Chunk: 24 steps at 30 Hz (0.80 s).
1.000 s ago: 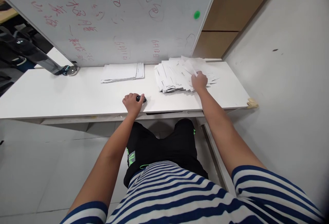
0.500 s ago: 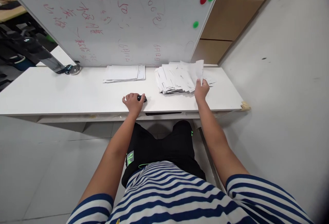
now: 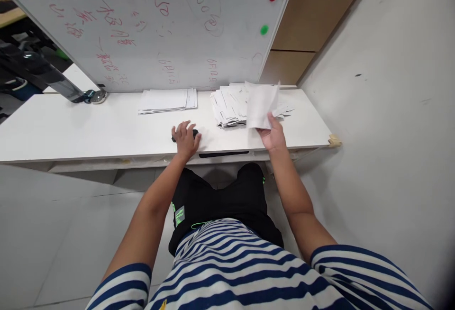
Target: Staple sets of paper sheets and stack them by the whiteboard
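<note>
On the white desk point(image 3: 106, 130), my left hand point(image 3: 186, 140) has its fingers spread over a small black object point(image 3: 195, 132). The hand covers most of that object, so its kind is hidden. My right hand point(image 3: 275, 134) pinches a white sheet of paper point(image 3: 262, 104) between thumb and fingers. That sheet is raised and slightly curved, in front of an untidy pile of papers point(image 3: 227, 104). Left of the pile, a neater stack of papers point(image 3: 165, 99) lies near the board.
A whiteboard point(image 3: 142, 54) with red writing and round magnets stands along the desk's back edge. At the left lies a clear bottle-like thing point(image 3: 60, 80) beside a round metallic object point(image 3: 98, 96). Brown boxes point(image 3: 313, 21) and a wall point(image 3: 384, 125) border the right.
My right hand has drawn the sheet left and toward me, off the pile. My left hand's fingers have spread, and the black object now lies beneath them.
</note>
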Each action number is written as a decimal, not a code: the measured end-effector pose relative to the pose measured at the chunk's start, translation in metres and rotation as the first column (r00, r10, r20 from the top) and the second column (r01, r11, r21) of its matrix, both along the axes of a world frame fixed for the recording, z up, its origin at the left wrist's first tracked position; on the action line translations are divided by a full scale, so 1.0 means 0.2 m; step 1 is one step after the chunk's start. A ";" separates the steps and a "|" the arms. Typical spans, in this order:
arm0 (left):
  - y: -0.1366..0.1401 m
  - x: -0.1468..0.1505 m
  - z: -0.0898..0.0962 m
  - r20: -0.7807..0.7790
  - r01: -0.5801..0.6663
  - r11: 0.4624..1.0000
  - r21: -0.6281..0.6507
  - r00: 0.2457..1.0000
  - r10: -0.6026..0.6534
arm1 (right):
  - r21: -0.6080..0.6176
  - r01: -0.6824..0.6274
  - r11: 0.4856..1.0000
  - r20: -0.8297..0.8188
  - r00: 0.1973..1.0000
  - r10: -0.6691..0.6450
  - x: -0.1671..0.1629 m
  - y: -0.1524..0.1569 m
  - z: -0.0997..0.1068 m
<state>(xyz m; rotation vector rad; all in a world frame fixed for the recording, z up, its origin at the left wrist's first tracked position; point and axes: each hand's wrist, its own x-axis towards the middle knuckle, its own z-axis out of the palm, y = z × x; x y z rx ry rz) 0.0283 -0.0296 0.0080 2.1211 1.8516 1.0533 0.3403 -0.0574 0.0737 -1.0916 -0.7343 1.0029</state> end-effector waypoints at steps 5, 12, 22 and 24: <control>-0.12 0.17 0.09 0.659 0.409 0.888 -0.209 0.730 -0.181 | 0.007 -0.347 0.938 -0.195 0.919 0.342 -0.15 -0.21 -0.01; -0.23 0.22 0.11 0.796 0.480 0.785 -0.392 0.605 0.027 | -0.243 -0.362 0.900 0.086 0.916 0.392 -0.06 -0.14 -0.10; -0.06 0.32 -0.08 -0.107 0.058 0.960 -0.275 0.990 -0.091 | -0.191 0.307 0.932 0.886 0.462 0.030 0.24 0.64 -0.09; -0.07 0.33 -0.12 -0.138 0.034 0.967 -0.254 0.988 -0.071 | -0.257 0.305 0.917 0.891 0.443 0.102 0.25 0.72 -0.11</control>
